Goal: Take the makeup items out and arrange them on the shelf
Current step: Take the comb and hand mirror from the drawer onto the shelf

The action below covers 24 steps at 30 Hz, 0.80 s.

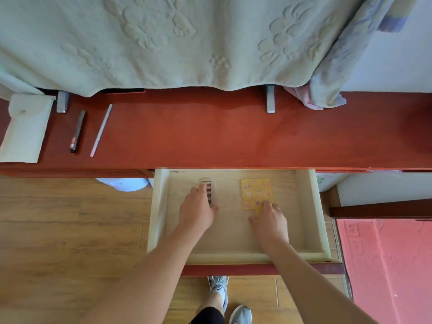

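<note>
Shelf point(210, 134): on its left end we see a white pouch point(25, 127), a dark tube point(77, 131) and a thin pencil point(101, 130), side by side.
Left hand point(197, 210): our fingers curl round the comb point(208, 191), low in the open drawer point(314, 206).
Comb: we think it is light and stiff, so we hold its back, not the thin teeth.
Yellow card point(256, 191): it lies flat in the drawer, right of the comb. It looks thin and bendy, so we lift it by an edge.
Right hand point(270, 222): our fingertips pinch the card's near edge.
</note>
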Each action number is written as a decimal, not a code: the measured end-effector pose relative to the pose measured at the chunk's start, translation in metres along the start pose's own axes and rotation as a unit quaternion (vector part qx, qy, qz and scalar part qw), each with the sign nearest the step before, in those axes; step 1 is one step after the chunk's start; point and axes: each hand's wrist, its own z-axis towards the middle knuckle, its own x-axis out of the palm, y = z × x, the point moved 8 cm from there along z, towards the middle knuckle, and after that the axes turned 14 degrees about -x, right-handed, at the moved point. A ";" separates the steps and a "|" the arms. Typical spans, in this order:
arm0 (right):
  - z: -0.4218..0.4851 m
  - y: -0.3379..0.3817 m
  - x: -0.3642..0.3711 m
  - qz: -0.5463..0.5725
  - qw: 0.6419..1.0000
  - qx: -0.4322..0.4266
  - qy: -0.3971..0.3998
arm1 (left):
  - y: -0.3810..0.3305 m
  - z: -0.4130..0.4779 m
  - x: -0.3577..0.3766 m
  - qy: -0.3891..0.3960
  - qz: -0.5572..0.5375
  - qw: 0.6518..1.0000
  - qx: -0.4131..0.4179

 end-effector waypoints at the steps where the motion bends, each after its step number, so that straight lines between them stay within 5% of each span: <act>1: 0.001 0.000 0.000 -0.001 1.000 -0.002 -0.001 | 0.000 0.000 0.000 0.002 -0.006 1.000 0.000; 24: -0.004 0.005 -0.009 0.051 0.998 -0.012 -0.028 | 0.010 -0.007 -0.007 0.015 -0.146 0.989 0.002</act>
